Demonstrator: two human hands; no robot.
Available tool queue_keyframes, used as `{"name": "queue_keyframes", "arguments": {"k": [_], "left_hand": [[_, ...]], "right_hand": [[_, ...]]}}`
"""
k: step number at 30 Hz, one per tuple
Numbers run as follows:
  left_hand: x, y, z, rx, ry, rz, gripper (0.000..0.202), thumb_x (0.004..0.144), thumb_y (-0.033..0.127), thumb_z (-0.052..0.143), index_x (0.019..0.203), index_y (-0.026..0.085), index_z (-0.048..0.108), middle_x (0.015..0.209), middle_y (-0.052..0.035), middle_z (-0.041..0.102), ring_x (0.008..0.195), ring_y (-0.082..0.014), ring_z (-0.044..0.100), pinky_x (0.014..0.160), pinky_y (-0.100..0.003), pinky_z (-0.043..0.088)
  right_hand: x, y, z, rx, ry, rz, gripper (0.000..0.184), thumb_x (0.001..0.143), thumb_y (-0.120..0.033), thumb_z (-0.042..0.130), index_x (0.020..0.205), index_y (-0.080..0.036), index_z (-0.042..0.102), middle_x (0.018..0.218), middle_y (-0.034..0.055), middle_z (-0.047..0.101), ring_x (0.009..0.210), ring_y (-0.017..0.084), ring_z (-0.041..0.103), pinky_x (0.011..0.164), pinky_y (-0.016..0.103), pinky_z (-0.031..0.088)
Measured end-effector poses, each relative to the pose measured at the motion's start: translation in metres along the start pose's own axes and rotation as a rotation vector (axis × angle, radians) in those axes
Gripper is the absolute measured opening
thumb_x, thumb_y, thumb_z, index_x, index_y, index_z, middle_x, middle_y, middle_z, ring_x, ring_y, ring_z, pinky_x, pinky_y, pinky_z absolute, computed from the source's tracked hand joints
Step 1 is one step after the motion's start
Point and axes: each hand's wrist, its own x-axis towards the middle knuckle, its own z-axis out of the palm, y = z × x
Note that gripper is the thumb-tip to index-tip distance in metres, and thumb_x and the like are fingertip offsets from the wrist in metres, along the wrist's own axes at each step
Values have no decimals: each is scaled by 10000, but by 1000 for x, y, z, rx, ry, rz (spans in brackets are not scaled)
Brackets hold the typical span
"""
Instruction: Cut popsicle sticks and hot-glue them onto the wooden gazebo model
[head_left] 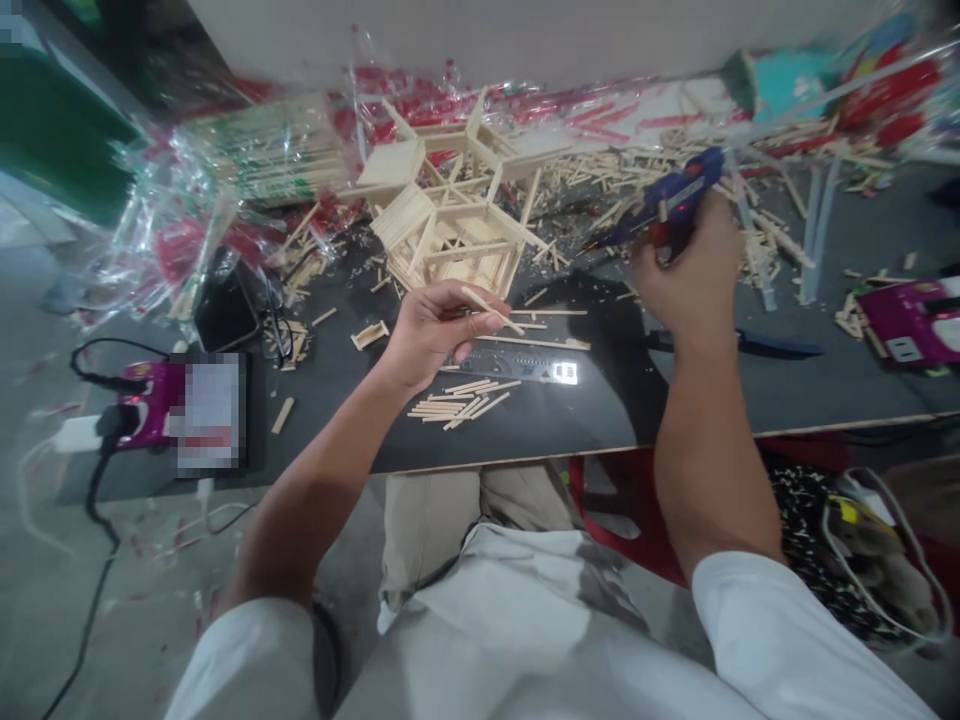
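Between thumb and fingers, my left hand (439,328) pinches a thin wooden stick (491,309). Just beyond it stands an open lattice frame (450,215) built from pale wooden sticks and small panels. My right hand (694,265) is wrapped round a blue glue gun (667,205) whose nozzle points left toward the frame. Under my left hand lies a clear ruler (517,362), with longer sticks beside it. A small pile of short cut sticks (457,403) rests nearer the table's front edge. A small wooden piece (370,335) sits left of my left hand.
A blue knife (780,345) lies below my right hand. Purple power strips (150,405) (915,320) stand at both sides, with a phone (210,415) at the left one. Plastic-wrapped stick bundles (262,150), glue sticks (817,230) and scattered wood scraps cover the back.
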Motion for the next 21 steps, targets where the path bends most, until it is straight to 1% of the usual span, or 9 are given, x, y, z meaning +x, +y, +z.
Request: {"name": "queue_keyframes", "arguments": {"k": [4, 7, 9, 11, 12, 14, 16, 18, 21], "left_hand": [[-2, -1, 0, 18, -57, -18, 281, 646, 352, 951, 683, 176, 735, 836, -50, 776, 489, -52, 541, 364, -187, 356], [-3, -2, -1, 65, -66, -28, 232, 658, 337, 925, 703, 178, 761, 842, -68, 780, 544, -83, 589, 388, -199, 384], [-4, -4, -2, 96, -49, -26, 214, 669, 339, 914, 739, 183, 786, 813, -63, 775, 512, -72, 551, 394, -203, 389], [-4, -4, -4, 113, -30, -21, 202, 687, 340, 909, 771, 188, 806, 786, -55, 770, 471, -53, 494, 392, -203, 382], [-4, -5, -4, 115, -24, -18, 198, 694, 340, 908, 779, 190, 811, 781, -52, 769, 460, -47, 475, 390, -202, 376], [-3, -5, -5, 104, -30, -5, 195, 707, 349, 910, 784, 196, 816, 764, -45, 763, 447, -42, 456, 388, -203, 364], [-2, -6, -6, 86, -55, 37, 196, 714, 366, 914, 771, 206, 816, 759, -34, 753, 456, -45, 469, 405, -207, 375], [0, -8, -6, 73, -75, 121, 203, 689, 373, 939, 748, 221, 817, 763, -24, 738, 538, -70, 554, 480, -215, 439], [3, -11, -7, 69, -79, 234, 230, 636, 385, 978, 727, 244, 821, 763, -13, 710, 694, -108, 644, 614, -233, 506]], "right_hand": [[2, 15, 13, -151, -81, 180, 315, 700, -208, 698, 1000, -163, 612, 1111, 223, 675, 1132, 377, 609, 1047, 563, 451], [1, 3, 10, -109, -30, 192, 353, 678, -256, 781, 999, -160, 672, 1139, 219, 688, 1145, 362, 601, 1067, 549, 441], [-1, -14, -4, -22, -13, 167, 230, 736, -273, 765, 934, -175, 703, 1007, 170, 721, 999, 315, 647, 983, 500, 486], [-4, -35, -23, 112, -116, 146, 122, 775, -291, 750, 833, -190, 714, 783, 90, 706, 763, 248, 643, 820, 428, 512], [-6, -47, -34, 184, -199, 127, 123, 777, -309, 755, 792, -195, 714, 699, 58, 681, 676, 219, 618, 735, 391, 498], [-13, -70, -53, 362, -356, 63, 155, 781, -351, 760, 767, -203, 715, 652, 23, 665, 582, 170, 565, 596, 322, 438], [-20, -92, -64, 521, -583, 3, 220, 763, -408, 800, 800, -205, 724, 574, -19, 609, 478, 121, 469, 489, 275, 345], [-26, -111, -64, 623, -745, -65, 313, 747, -444, 842, 892, -189, 733, 543, -49, 557, 452, 85, 392, 463, 251, 276], [-28, -131, -48, 760, -768, -80, 371, 686, -434, 909, 817, -170, 684, 553, -61, 526, 473, 61, 377, 470, 233, 266]]}}
